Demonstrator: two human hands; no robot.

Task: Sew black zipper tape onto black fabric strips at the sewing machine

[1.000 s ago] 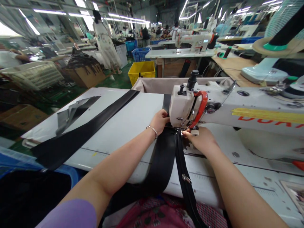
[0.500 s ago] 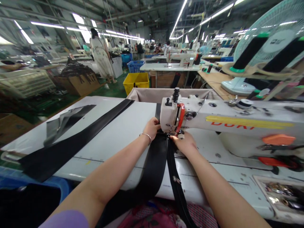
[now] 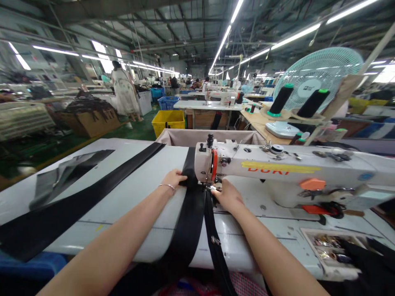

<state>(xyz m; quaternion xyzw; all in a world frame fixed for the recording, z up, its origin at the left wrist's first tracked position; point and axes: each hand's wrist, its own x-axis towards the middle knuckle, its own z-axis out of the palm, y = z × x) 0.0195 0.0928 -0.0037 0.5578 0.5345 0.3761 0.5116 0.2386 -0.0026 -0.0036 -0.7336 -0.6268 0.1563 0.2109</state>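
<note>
A long black fabric strip [image 3: 187,222] runs under the head of a white sewing machine [image 3: 205,164] and hangs over the table's front edge. Alongside it lies a black zipper [image 3: 212,230] with a metal slider, its far end at the needle. My left hand [image 3: 173,181] pinches the left edge of the strip, just left of the machine head. Close to the presser foot on the right, my right hand [image 3: 227,196] has its fingers closed at the zipper's far end. A small shiny part at those fingertips is too small to make out.
Another black strip [image 3: 83,193] and a grey-black piece [image 3: 66,174] lie at left on the table. A parts tray [image 3: 328,250] is at right. Thread cones [image 3: 280,100] and a fan [image 3: 317,78] stand behind. Beyond are a yellow bin [image 3: 168,121] and a standing person [image 3: 125,90].
The view has shifted, showing more of the machine's right side. My left hand has moved slightly away from the machine head, and more of the strip shows behind it. My right hand stays by the needle.
</note>
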